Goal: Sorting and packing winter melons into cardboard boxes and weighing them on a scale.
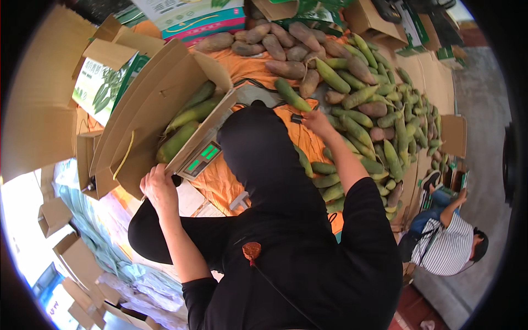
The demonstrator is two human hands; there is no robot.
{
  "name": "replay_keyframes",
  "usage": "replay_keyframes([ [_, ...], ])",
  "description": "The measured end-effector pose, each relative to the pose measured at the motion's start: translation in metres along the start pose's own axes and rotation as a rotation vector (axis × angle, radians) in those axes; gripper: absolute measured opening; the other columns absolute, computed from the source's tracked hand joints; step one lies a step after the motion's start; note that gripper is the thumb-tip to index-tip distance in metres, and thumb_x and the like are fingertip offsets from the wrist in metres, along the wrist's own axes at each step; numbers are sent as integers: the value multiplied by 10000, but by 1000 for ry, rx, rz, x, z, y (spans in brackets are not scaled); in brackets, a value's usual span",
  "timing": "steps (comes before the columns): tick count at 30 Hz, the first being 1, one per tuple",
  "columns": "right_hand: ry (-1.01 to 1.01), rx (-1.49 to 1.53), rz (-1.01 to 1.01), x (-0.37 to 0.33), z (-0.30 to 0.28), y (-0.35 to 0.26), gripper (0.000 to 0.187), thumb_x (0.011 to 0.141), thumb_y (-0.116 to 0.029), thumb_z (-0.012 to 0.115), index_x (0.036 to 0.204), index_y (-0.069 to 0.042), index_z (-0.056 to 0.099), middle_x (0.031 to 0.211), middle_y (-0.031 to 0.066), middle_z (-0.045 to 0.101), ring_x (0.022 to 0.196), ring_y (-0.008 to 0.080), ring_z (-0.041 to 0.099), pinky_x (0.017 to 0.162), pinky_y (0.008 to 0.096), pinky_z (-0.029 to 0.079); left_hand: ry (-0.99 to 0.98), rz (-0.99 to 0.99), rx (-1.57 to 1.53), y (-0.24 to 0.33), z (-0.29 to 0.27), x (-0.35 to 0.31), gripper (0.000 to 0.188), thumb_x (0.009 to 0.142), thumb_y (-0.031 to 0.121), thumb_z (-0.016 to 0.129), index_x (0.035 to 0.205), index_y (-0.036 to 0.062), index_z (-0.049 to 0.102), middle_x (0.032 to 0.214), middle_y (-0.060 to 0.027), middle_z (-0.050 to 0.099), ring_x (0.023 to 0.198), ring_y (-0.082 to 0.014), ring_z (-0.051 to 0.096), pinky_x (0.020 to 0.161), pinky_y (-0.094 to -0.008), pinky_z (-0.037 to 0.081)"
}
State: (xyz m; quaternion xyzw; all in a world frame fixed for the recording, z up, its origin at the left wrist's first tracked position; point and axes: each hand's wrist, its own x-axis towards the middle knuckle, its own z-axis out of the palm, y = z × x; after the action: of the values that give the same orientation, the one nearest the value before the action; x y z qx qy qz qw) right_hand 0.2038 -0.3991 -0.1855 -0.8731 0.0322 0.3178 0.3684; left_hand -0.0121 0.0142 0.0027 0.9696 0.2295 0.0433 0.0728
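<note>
**One hand on the root, one on the carton!**

Here you are, with your right hand (318,123) holding a long green root vegetable, tapered and smooth-skinned (291,94), by its near end. That grip is looking closed around the tip; the rest of the root is pointing away from you, lying just beside the big heap of green and brownish-purple roots (379,126).

Over on the other side, your left hand (160,193) is bending its fingers over the near edge of a tall brown cardboard carton with raised flaps (135,124). That grip is closed on the board, apparently steadying it. Inside, several thick green roots (190,115) are lying together, and a grey scale with a lit green display (202,157) is showing just beside the carton wall.

So you're probably at the picking step, choosing a root from the heap's edge while the carton is standing part-filled. The next move seems to be calling for a firmer hold nearer the root's middle, a clear lift past your black-clad knee (250,137), and a steady carton edge.
</note>
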Motion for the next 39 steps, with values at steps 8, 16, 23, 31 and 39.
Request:
replay_keyframes([
  [8,-159,-254,413,-57,69,84,532,739,-253,747,1203,-50,584,1233,186,593,1134,342,573,950,406,474,-85,26,19,-2,3,1,158,769,40,602,925,52,622,865,-112,635,881,-314,595,854,-423,406],
  [16,-129,-388,374,-45,92,80,508,772,-180,685,1255,-114,543,1283,140,544,1205,338,521,993,448,451,-119,-23,-2,5,-1,4,150,781,33,614,930,46,621,871,-111,641,881,-313,602,852,-419,407],
  [23,-157,-557,267,-42,90,64,508,715,-206,706,1197,-107,580,1183,181,574,1149,375,536,975,448,458,-70,-35,-15,3,-2,3,135,757,33,639,886,73,640,834,-111,640,851,-311,608,835,-414,411],
  [31,-74,91,315,3,131,260,577,618,-135,794,1111,-41,509,1061,216,622,1056,404,584,883,447,482,-68,-33,-42,14,4,11,141,758,43,637,892,84,643,814,-89,624,850,-292,601,872,-420,407],
  [39,139,48,-20,-36,55,41,544,671,-69,797,1107,-28,475,958,131,621,906,262,630,781,371,490,15,-91,11,-4,-9,-6,93,780,51,622,865,83,641,802,-91,623,835,-296,601,865,-418,406],
])
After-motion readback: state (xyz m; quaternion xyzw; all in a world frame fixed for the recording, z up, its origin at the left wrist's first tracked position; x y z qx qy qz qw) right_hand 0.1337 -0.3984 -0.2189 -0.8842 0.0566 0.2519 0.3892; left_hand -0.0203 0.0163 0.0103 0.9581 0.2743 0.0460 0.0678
